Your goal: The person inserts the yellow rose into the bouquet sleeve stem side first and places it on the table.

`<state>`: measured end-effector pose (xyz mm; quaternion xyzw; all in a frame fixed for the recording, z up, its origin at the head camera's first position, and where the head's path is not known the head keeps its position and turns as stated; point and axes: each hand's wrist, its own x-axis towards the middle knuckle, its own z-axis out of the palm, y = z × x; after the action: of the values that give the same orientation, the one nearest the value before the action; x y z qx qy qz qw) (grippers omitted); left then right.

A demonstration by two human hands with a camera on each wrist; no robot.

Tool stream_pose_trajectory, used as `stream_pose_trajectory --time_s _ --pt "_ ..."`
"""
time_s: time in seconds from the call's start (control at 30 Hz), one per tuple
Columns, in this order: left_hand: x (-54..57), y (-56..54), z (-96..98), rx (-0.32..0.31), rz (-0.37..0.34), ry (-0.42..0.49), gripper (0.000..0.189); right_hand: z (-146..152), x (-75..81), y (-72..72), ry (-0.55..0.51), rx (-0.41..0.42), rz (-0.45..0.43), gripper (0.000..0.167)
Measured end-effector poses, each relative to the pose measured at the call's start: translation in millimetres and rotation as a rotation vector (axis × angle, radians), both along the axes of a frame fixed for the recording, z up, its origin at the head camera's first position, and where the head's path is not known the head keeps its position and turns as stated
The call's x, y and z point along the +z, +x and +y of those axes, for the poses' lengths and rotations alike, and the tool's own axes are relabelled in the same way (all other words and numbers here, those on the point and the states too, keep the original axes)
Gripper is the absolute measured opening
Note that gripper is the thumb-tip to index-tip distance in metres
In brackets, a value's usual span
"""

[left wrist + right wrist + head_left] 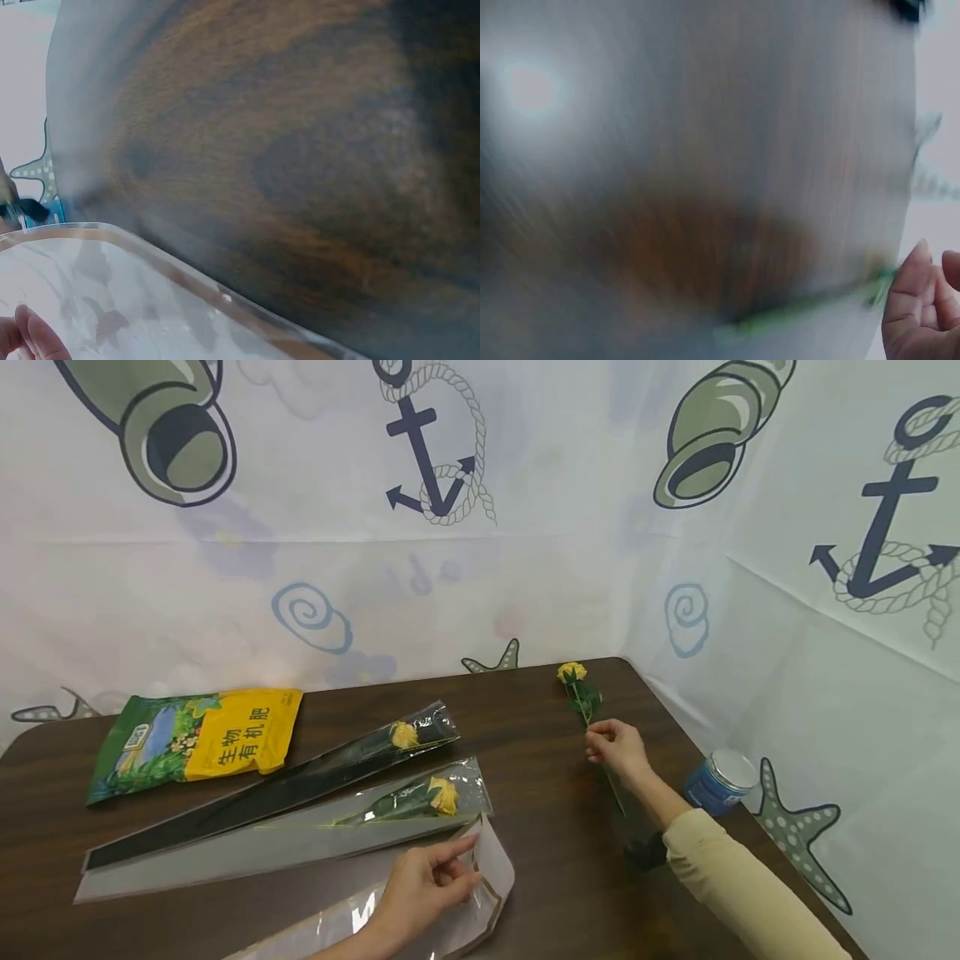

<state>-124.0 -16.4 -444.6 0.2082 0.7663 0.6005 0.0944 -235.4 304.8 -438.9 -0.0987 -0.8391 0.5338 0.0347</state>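
My right hand (621,748) pinches the thin stem of a yellow rose (572,672) at the table's right side. The bloom points to the far edge, and the bare stem runs down below the fingers. In the right wrist view the green stem (802,304) is blurred beside the fingertips. My left hand (427,887) grips a clear flower sleeve (489,860) with a brown border near its wide, raised end. Part of that sleeve is hidden behind the hand. Beyond it lie a grey-backed sleeve (225,858) and a black-backed sleeve (247,808), each with a yellow rose inside.
A green and yellow fertilizer bag (210,735) lies at the back left of the dark wooden table (555,893). A blue can (718,781) stands by the right edge, near my right forearm. A patterned white cloth (570,577) hangs behind the table.
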Motion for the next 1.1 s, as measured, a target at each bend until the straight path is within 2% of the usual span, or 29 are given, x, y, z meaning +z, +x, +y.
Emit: stream_pose_trajectory --time_s 0.1,0.2,0.33,0.43,0.6,0.73,0.83,1.0,1.1 --pt "-1.2 4.7 -2.8 0.006 -0.014 -0.031 0.042 13.6 -8.5 -16.9 0.148 -0.086 -0.06 0.024" --pt "-1.0 8.6 -4.6 0.008 -0.024 -0.044 0.041 18.2 -18.7 -27.6 0.233 -0.108 -0.134 0.022" --pt "0.3 11.0 -6.0 -0.006 -0.047 -0.034 0.042 18.3 -21.3 -34.1 0.261 -0.095 -0.208 0.018" --pt "0.3 11.3 -6.8 -0.01 -0.044 -0.031 0.042 16.3 -20.2 -35.1 0.219 -0.085 -0.255 0.018" --pt "-2.0 11.2 -8.1 0.001 -0.021 -0.03 0.041 9.3 -17.8 -28.5 0.036 -0.006 -0.293 0.028" --pt "-3.3 10.2 -7.2 0.013 -0.005 -0.031 0.041 2.2 -16.0 -17.3 -0.149 0.077 -0.248 0.032" --pt "-3.6 9.1 -5.4 0.015 0.005 -0.026 0.04 -4.1 -8.7 -5.3 -0.301 0.115 -0.205 0.028" --pt "-2.0 4.4 -1.0 0.001 0.044 -0.006 0.041 -26.7 19.6 15.5 -0.616 0.069 -0.114 0.008" --pt "-0.4 1.2 0.7 -0.002 0.054 0.006 0.041 -44.1 36.8 26.7 -0.766 0.033 -0.036 0.006"
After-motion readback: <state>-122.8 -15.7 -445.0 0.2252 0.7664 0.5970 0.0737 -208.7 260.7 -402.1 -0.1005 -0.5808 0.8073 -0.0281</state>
